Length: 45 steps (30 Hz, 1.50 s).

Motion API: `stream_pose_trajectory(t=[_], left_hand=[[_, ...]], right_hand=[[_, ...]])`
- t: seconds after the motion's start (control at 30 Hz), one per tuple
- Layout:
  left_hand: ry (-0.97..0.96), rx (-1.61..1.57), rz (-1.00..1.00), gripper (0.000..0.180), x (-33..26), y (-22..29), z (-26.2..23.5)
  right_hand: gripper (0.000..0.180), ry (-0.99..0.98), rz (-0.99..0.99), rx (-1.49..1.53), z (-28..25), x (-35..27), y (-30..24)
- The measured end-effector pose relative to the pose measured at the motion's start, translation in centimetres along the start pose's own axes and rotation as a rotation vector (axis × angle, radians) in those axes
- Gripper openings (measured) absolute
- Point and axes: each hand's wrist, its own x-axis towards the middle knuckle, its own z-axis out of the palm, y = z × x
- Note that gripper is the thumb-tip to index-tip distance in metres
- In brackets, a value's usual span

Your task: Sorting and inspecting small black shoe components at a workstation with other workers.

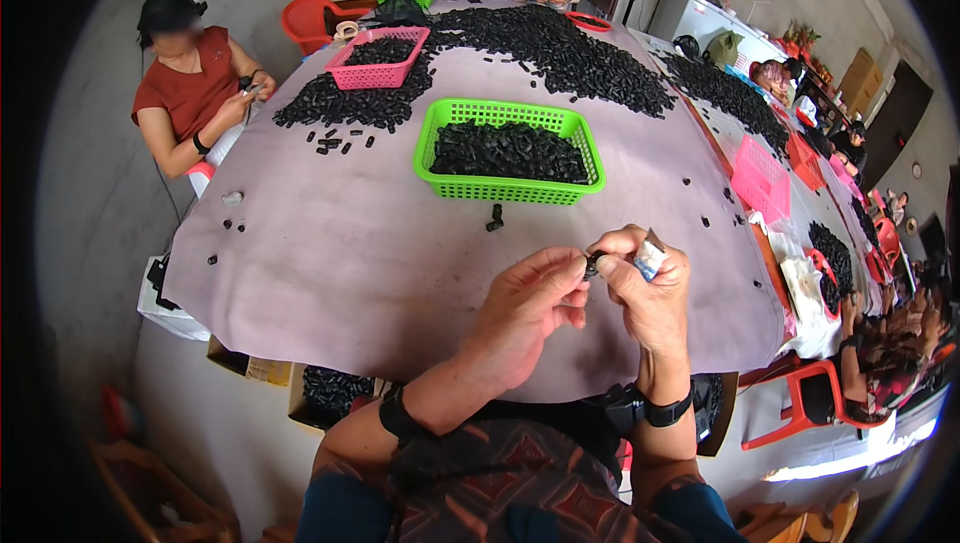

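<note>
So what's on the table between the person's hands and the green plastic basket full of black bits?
In the head view, two small black pieces lie on bare purple cloth, between the green basket and the hands.

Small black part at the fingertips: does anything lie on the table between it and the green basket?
Almost nothing. The small black part sits pinched between left hand and right hand. Between it and the green basket lies bare cloth, with only one loose black piece just before the basket's near wall.
</note>
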Motion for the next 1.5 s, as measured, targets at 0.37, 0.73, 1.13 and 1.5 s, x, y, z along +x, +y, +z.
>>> stream_pose_trajectory(t=[0.37, 0.73, 1.13, 1.5], left_hand=[[-0.367, 0.219, -0.174, 0.016, -0.9, -1.8, 1.1], [-0.446, 0.260, -0.174, 0.011, -1.2, -1.8, 1.8], [-0.459, 0.294, -0.087, 0.013, -1.5, -1.5, 1.6], [-0.411, 0.296, -0.101, 0.013, -1.7, -0.4, 1.8]], right_hand=[[0.008, -0.025, 0.182, -0.326, -1.7, 3.5, 6.5], [0.021, 0.116, -0.254, -0.567, 0.3, 16.1, 9.2], [0.008, -0.384, -0.372, -1.115, 4.9, 10.4, 16.0], [0.013, -0.468, -0.102, -1.190, 4.9, 9.5, 14.9]])
